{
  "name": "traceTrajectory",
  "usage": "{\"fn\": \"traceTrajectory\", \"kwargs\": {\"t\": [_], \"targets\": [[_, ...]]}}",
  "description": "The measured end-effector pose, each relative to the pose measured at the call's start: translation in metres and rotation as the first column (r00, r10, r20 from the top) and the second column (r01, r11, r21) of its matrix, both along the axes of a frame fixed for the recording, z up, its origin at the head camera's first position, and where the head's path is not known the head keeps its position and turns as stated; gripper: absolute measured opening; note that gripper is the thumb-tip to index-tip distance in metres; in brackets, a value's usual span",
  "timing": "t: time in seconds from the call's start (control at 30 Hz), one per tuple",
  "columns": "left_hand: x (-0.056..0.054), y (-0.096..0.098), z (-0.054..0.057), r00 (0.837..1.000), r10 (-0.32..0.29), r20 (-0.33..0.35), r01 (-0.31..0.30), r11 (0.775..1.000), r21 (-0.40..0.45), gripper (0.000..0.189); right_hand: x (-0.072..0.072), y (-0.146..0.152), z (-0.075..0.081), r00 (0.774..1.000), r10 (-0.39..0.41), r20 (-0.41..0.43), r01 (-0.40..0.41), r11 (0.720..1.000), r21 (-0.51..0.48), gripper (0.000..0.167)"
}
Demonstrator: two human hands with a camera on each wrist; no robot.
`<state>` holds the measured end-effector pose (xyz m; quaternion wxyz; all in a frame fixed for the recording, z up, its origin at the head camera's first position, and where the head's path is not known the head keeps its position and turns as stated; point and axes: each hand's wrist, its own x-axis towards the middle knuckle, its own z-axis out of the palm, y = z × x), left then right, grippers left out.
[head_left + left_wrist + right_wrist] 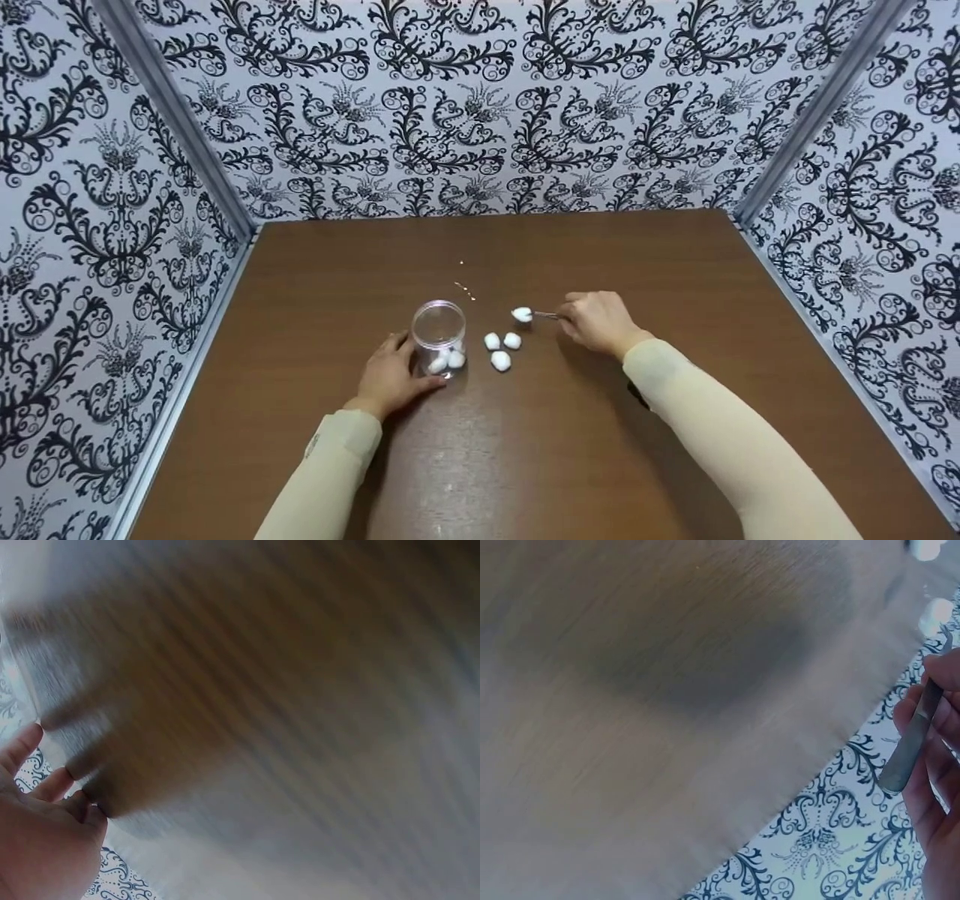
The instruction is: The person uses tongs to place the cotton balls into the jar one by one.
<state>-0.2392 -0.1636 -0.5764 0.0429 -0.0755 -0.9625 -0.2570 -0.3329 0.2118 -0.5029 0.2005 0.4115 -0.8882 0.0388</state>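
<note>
Clear jar (439,346) held at its side by left hand (388,379). Metal utensil (910,748) gripped by right hand (598,322), cotton ball (522,314) carried at tip.

No words, brands or numbers can be read. The left sleeve (319,480) bears a small dark mark (312,445) near the cuff, too small to make out. The wall (480,112) has scrolling black print, not lettering.
</note>
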Motion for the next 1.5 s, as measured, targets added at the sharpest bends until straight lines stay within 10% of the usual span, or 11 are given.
{"fn": "traceTrajectory", "kwargs": {"t": [1.2,1.5], "targets": [[0.005,0.004,0.011,1.0,-0.012,-0.02,0.013,1.0,0.012,0.09,0.026,-0.064,0.065,0.97,0.199,-0.142,-0.209,0.976,-0.065,0.006],[0.005,0.005,0.013,1.0,-0.003,-0.013,0.003,1.0,0.013,0.088,0.034,-0.095,0.057,0.965,0.242,-0.103,-0.247,0.968,-0.04,0.007]]}}
